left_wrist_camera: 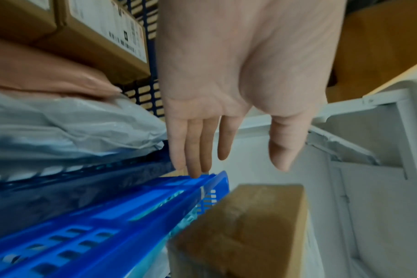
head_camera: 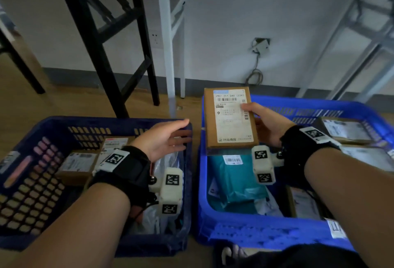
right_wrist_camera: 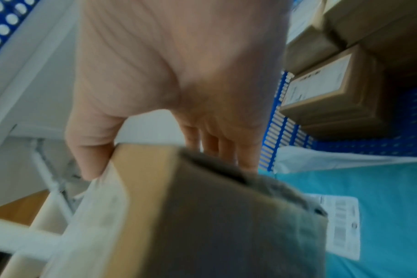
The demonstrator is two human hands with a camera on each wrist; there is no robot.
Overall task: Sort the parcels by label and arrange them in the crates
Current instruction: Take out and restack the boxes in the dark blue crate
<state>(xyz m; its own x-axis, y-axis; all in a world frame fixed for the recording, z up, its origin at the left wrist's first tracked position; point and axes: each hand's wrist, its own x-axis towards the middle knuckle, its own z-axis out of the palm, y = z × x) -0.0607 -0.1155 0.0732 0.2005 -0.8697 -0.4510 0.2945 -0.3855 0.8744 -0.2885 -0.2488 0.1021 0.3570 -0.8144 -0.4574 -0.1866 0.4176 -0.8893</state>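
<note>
Two crates sit side by side on the floor. The right hand pinches a cardboard parcel above the bright blue crate at its left edge, label up. The left hand, fingers straight and empty, hovers over the dark blue crate. Reading the label first, then laying the parcel flat beside matching boxes, would suit best.

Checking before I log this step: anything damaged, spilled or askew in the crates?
Nothing stands out. The right hand holds a cardboard parcel, label up and intact, above the bright blue crate. The left hand hovers open over the dark blue crate.
</note>
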